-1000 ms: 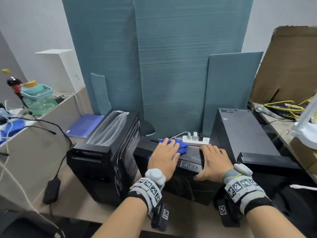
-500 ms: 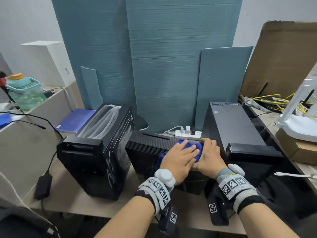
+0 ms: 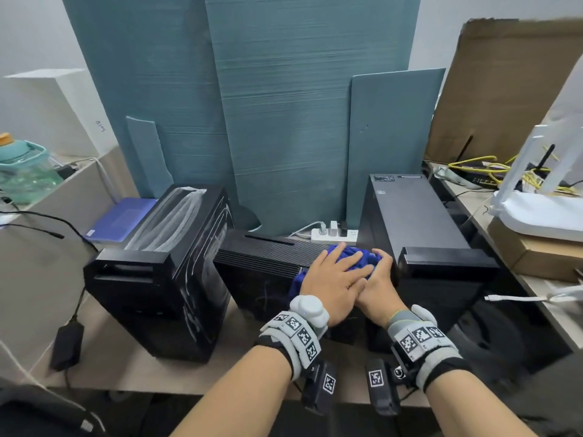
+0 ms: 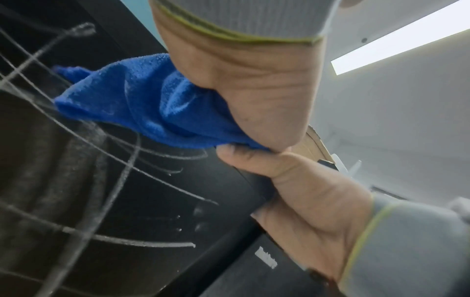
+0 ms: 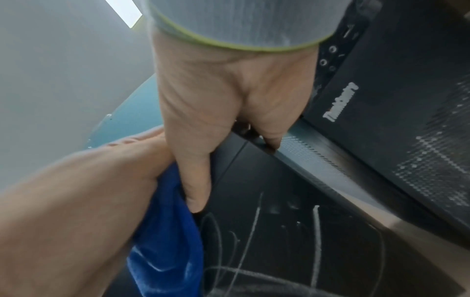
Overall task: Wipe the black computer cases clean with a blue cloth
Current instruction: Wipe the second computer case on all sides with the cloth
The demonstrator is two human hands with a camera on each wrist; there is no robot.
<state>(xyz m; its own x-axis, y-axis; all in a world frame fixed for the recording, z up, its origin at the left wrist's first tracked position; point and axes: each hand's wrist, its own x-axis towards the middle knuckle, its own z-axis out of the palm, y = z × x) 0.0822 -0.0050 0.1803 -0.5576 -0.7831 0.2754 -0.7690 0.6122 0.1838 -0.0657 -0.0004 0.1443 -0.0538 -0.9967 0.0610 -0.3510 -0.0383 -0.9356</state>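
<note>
We press the blue cloth (image 3: 355, 260) onto the near right corner of the middle black case (image 3: 262, 255), bunched under the left hand (image 3: 336, 279). Its fingers (image 3: 358, 269) lie straight and spread over the cloth, likely to bear down evenly while wiping. The right hand (image 3: 377, 287), just right of them and partly under the left palm, hooks its fingers (image 3: 383, 255) over the case's top edge, thumb (image 5: 195, 188) against the front face; it seems to brace the case. Chalky streaks (image 4: 127, 160) remain below the fingers on the front panel. Both forearms reach forward, wrists close together. Taller cases stand left (image 3: 157, 272) and right (image 3: 419, 222).
</note>
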